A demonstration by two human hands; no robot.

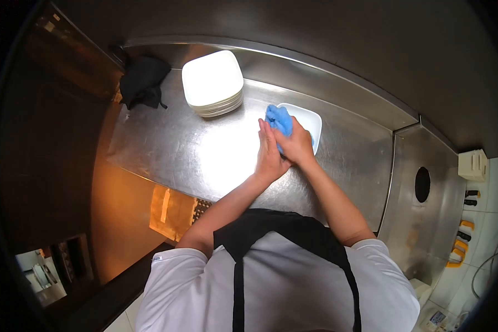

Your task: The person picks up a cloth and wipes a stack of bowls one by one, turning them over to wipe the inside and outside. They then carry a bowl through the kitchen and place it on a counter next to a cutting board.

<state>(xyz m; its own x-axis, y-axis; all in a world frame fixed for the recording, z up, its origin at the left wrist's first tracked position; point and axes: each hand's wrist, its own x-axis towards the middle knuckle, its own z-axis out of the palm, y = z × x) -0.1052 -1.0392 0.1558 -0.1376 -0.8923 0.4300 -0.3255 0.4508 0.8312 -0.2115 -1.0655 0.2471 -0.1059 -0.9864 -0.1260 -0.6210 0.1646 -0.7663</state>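
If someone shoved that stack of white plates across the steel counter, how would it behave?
The stack of white plates looks heavy, being several plates deep. On the smooth steel counter it would probably slide rather than tip. Likely ceramic, so a fall could chip it.

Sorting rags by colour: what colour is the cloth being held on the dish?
The cloth is blue; the head view shows it.

Single view, head-mounted and wide-angle, aimed steeply down over the person's chest onto the counter (166, 149). Range is close: left hand (270, 156) and right hand (300, 145) meet over the counter, near frame centre.
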